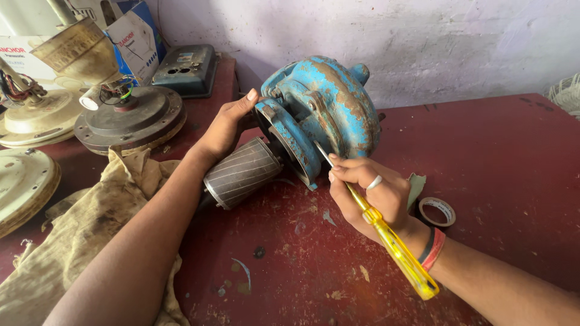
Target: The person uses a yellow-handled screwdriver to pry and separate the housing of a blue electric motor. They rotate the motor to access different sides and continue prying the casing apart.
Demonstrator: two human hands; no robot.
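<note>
A rusty blue pump housing (329, 108) lies on its side on the dark red table (483, 169). A grey ribbed rotor (241, 172) sticks out of it toward me. My left hand (225, 127) grips the housing's left rim, thumb on top. A screwdriver with a yellow see-through handle (399, 250) is held in my right hand (371, 193). Its metal tip rests against the housing's flange. A white ring and red and dark wristbands are on that hand.
A dirty beige cloth (90, 223) lies under my left forearm. Ceiling fan motor parts (130, 118) and cream fan covers (24, 181) fill the left side. A tape roll (437, 210) sits right of my right hand. A dark box (187, 69) stands by the wall.
</note>
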